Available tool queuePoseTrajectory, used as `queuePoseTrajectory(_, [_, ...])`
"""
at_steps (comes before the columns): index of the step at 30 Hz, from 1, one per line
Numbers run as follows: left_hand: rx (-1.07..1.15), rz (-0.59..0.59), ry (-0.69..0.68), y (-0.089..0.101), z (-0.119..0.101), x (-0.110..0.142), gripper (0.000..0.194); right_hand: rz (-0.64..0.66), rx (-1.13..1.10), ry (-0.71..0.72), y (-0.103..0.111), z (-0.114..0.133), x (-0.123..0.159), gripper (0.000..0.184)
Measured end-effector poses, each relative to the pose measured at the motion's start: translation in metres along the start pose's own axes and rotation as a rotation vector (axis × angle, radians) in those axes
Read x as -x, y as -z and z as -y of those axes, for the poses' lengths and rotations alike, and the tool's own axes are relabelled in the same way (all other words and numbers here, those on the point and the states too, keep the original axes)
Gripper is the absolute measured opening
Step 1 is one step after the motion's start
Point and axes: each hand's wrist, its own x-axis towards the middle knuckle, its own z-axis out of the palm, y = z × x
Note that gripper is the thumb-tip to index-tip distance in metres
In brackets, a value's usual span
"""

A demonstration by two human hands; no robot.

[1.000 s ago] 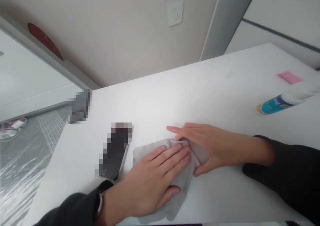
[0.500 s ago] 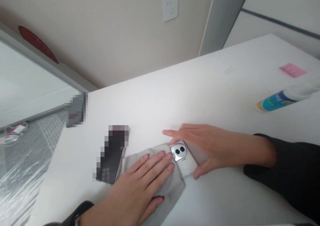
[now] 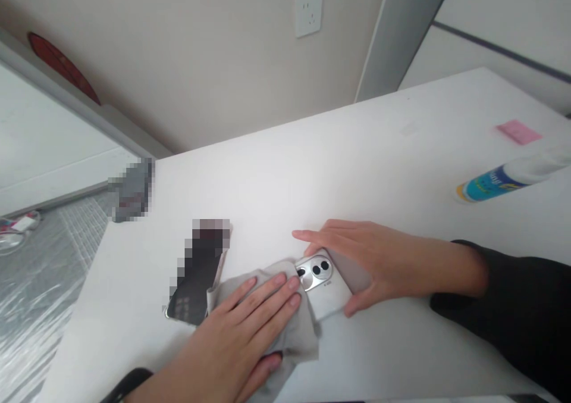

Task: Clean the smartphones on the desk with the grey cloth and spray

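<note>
A white smartphone (image 3: 329, 302) lies back up on the desk, its silver camera module showing and its left part hidden under a light grey cloth (image 3: 307, 337). My left hand (image 3: 250, 325) presses this cloth down on the phone, fingers straight and close together over it, thumb lower down by a fold. On the other side, my right hand (image 3: 361, 260) grips the phone's right end between thumb and fingers, with the index finger stretched out past the edge. A second, dark-screened phone (image 3: 194, 296), partly pixelated, lies just left of the cloth.
On the white desk (image 3: 276, 177), a spray bottle (image 3: 495, 184) with a blue label stands at the right. Behind it lies a pink sticky note (image 3: 520, 132). A pixelated grey object (image 3: 134, 194) sits at the far left corner. The wall (image 3: 200, 52) runs along the back edge.
My left hand and the cloth have slid a little to the left, bunching the cloth and baring more of the camera module. My right hand keeps its grip on the phone.
</note>
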Motion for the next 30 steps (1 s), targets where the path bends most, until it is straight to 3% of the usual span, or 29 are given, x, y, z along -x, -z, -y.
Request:
queuePoseTrajectory(7, [0.2, -0.01, -0.146, -0.004, 0.009, -0.06, 0.064, -0.028, 0.063, -0.025, -0.002, -0.002, 0.006, 0.107])
queuePoseTrajectory(9, [0.192, -0.01, -0.122, -0.004, 0.007, -0.052, 0.064, -0.022, 0.053, -0.02, -0.002, -0.002, 0.007, 0.101])
queuePoseTrajectory(15, [0.087, 0.053, 0.032, 0.0, -0.004, 0.003, 0.069, 0.004, -0.013, -0.007, 0.0, 0.0, 0.002, 0.092])
queuePoseTrajectory(17, [0.103, 0.072, 0.03, -0.001, -0.004, -0.004, 0.072, 0.011, -0.005, -0.005, 0.0, 0.0, 0.001, 0.093])
queuePoseTrajectory(22, [0.235, 0.029, -0.07, -0.003, 0.004, -0.052, 0.068, -0.01, 0.048, -0.051, -0.003, -0.001, 0.006, 0.1])
queuePoseTrajectory(24, [0.241, 0.031, -0.063, -0.003, 0.004, -0.054, 0.066, -0.009, 0.053, -0.065, -0.003, -0.001, 0.007, 0.101])
queuePoseTrajectory(30, [0.096, 0.062, 0.121, -0.003, -0.015, 0.005, 0.076, 0.025, 0.004, -0.023, -0.002, -0.003, 0.003, 0.092])
